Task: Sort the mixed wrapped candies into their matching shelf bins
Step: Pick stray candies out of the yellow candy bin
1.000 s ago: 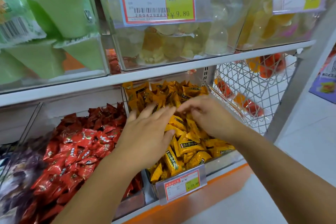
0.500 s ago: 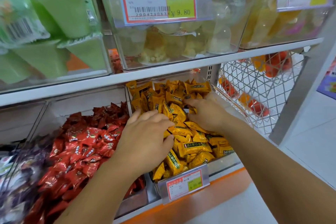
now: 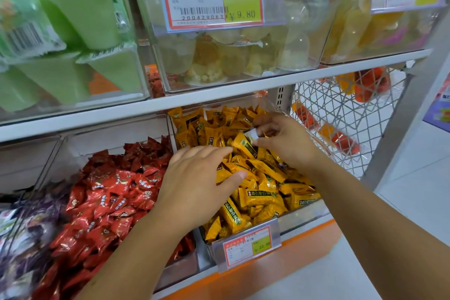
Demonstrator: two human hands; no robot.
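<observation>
Yellow-candy bin (image 3: 302, 215), lower shelf: the left hand (image 3: 194, 185) lies flat on the yellow candies (image 3: 258, 198) at the bin's middle, fingers (image 3: 214, 153) straight and relaxed, gripping nothing. The right hand (image 3: 286, 142) is over the bin's rear right, its fingers curled and pinching a small pale wrapped candy (image 3: 253, 134) just above the heap. Red candies (image 3: 109, 192) lie heaped immediately left of the bin.

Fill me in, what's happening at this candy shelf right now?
A person is sorting through the yellow candies. The right hand pinches a small pale-wrapped piece just above the pile, apparently a stray. The left hand lies flat on the yellow candies, holding nothing. The red candies lie alongside, to the left.
</observation>
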